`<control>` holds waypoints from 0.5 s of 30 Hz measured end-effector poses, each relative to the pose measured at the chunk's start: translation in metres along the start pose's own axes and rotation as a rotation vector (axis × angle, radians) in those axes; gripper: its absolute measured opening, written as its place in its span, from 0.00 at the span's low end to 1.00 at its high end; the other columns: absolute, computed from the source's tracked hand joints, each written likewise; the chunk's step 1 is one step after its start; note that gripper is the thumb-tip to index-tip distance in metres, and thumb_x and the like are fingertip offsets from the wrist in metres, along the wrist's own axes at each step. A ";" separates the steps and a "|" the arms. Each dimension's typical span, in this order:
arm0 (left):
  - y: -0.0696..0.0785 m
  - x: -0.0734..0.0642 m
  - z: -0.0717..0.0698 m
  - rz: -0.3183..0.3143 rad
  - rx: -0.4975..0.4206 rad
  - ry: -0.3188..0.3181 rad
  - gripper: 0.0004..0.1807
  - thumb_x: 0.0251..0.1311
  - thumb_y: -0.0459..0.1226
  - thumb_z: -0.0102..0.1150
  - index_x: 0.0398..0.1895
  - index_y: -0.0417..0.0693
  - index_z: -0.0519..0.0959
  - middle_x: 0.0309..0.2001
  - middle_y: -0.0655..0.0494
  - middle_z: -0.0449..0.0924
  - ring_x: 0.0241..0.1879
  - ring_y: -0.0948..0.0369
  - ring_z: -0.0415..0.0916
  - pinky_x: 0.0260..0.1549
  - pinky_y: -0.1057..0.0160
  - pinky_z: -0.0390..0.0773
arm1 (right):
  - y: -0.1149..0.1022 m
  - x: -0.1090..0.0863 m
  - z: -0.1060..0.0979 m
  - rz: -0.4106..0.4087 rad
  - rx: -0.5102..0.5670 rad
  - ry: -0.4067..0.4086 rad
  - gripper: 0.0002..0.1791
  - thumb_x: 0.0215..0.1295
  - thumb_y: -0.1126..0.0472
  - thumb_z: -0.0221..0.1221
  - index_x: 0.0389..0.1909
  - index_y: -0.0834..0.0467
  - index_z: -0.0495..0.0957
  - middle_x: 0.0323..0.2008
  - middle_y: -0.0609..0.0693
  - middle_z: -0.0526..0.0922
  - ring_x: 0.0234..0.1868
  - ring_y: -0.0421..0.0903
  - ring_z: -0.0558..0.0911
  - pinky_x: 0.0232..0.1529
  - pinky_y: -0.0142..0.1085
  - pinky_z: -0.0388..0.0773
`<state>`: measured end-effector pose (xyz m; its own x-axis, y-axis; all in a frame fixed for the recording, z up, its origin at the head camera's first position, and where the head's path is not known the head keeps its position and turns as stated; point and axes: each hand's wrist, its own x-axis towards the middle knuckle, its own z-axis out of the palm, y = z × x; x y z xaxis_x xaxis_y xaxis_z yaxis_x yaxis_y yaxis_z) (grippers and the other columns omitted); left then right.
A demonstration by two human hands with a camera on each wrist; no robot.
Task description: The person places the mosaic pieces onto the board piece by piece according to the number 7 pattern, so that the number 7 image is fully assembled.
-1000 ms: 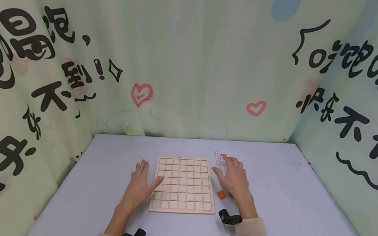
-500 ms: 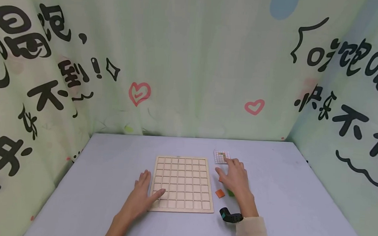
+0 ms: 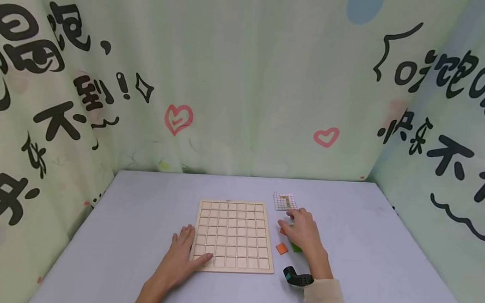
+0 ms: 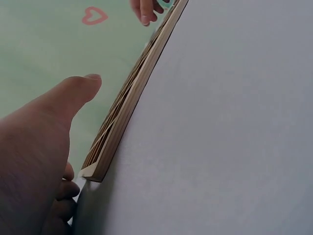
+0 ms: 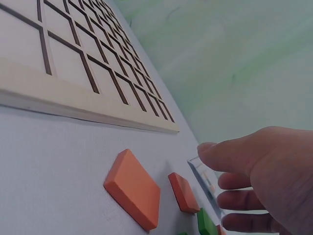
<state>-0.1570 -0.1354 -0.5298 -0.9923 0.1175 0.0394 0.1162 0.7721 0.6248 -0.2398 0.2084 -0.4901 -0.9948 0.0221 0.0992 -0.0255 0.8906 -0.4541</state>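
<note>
A pale wooden grid board (image 3: 242, 239) lies flat on the table. At its left edge my left hand (image 3: 177, 261) has its fingers stretched along the side, and the thumb extends over the near-left corner. To the right of the board, my right hand (image 3: 304, 231) hovers over a few coloured tiles, thumb and fingers apart and relaxed, holding nothing. An orange tile (image 3: 281, 248) lies between that hand and the board. Another orange tile (image 5: 184, 192) and a green tile (image 5: 208, 223) sit under the right hand, partly hidden by it in the head view.
A small gridded card (image 3: 283, 200) with a coloured pattern lies just beyond the right fingertips, past the board's far-right side. The white table (image 3: 357, 251) extends to both sides. Curtains (image 3: 249, 101) with printed lettering and hearts enclose its back and sides.
My left hand has slid toward the near-left corner of the board. My right hand has drawn back slightly from the card, uncovering more of its pattern and some of the tiles.
</note>
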 end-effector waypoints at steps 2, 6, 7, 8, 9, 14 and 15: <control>-0.001 0.000 0.001 0.021 0.014 0.003 0.59 0.58 0.67 0.58 0.78 0.34 0.53 0.79 0.38 0.50 0.80 0.42 0.42 0.78 0.37 0.45 | 0.001 0.000 0.000 0.001 -0.003 -0.007 0.25 0.65 0.49 0.64 0.54 0.65 0.80 0.49 0.60 0.80 0.49 0.56 0.77 0.51 0.51 0.80; -0.004 -0.001 0.001 0.047 0.054 0.003 0.60 0.55 0.69 0.59 0.77 0.34 0.54 0.79 0.38 0.51 0.80 0.43 0.43 0.79 0.41 0.46 | 0.002 0.000 -0.001 0.009 -0.003 -0.030 0.24 0.64 0.50 0.65 0.52 0.65 0.81 0.45 0.58 0.81 0.46 0.53 0.77 0.49 0.49 0.80; -0.004 -0.002 0.002 0.051 0.064 0.003 0.61 0.54 0.69 0.59 0.77 0.34 0.55 0.79 0.38 0.51 0.80 0.44 0.43 0.79 0.41 0.46 | 0.002 0.000 -0.001 0.011 0.000 -0.036 0.24 0.63 0.50 0.65 0.52 0.65 0.81 0.45 0.58 0.81 0.45 0.53 0.76 0.49 0.49 0.80; -0.005 -0.003 0.002 0.054 0.072 0.004 0.61 0.53 0.69 0.60 0.77 0.34 0.55 0.79 0.38 0.52 0.80 0.44 0.44 0.79 0.42 0.46 | 0.003 0.000 -0.001 0.014 0.002 -0.042 0.24 0.63 0.50 0.66 0.52 0.64 0.81 0.44 0.57 0.81 0.45 0.52 0.76 0.48 0.49 0.80; -0.005 -0.003 0.002 0.060 0.080 0.006 0.62 0.52 0.70 0.60 0.77 0.33 0.56 0.78 0.38 0.52 0.80 0.44 0.44 0.79 0.42 0.47 | 0.003 0.000 -0.001 0.017 0.005 -0.050 0.24 0.63 0.50 0.66 0.52 0.64 0.81 0.44 0.57 0.80 0.44 0.52 0.76 0.48 0.49 0.80; -0.005 -0.005 0.004 0.081 0.111 0.033 0.64 0.49 0.71 0.62 0.76 0.33 0.57 0.78 0.37 0.54 0.80 0.44 0.47 0.79 0.42 0.49 | 0.005 0.000 -0.003 0.020 0.017 -0.080 0.24 0.63 0.51 0.66 0.51 0.65 0.81 0.43 0.56 0.80 0.43 0.50 0.76 0.48 0.48 0.80; -0.005 -0.006 0.005 0.086 0.115 0.041 0.64 0.48 0.71 0.62 0.76 0.33 0.58 0.78 0.37 0.55 0.79 0.43 0.48 0.78 0.43 0.50 | 0.006 0.000 -0.003 0.021 0.017 -0.088 0.24 0.63 0.51 0.66 0.51 0.65 0.81 0.43 0.56 0.80 0.43 0.50 0.76 0.48 0.48 0.80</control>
<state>-0.1518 -0.1369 -0.5369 -0.9791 0.1626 0.1218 0.2026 0.8268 0.5247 -0.2400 0.2155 -0.4898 -0.9999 -0.0002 0.0119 -0.0057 0.8825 -0.4702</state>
